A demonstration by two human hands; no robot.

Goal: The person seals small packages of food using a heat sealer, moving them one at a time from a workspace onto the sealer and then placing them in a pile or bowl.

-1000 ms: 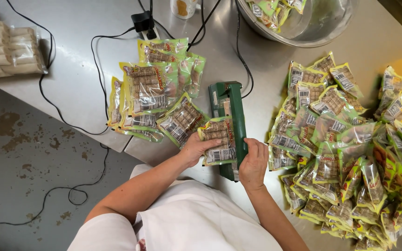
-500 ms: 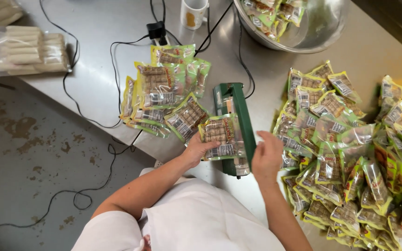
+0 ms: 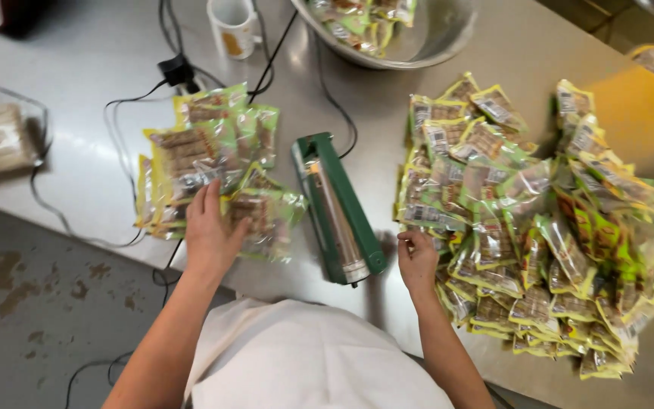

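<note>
Flat and spread, my left hand (image 3: 210, 235) presses a clear green-edged snack packet (image 3: 263, 216) onto its stack; my right hand (image 3: 418, 261) pinches one from the heaped packets (image 3: 524, 220).

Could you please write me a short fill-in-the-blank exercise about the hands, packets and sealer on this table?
1. The left hand rests on a packet beside the smaller ____ of packets.
2. The sealer between the two hands is ____ in colour.
3. The right hand touches the edge of the ____ heap.
4. The bowl is made of ____.

Missing words: stack; green; large; metal
</note>
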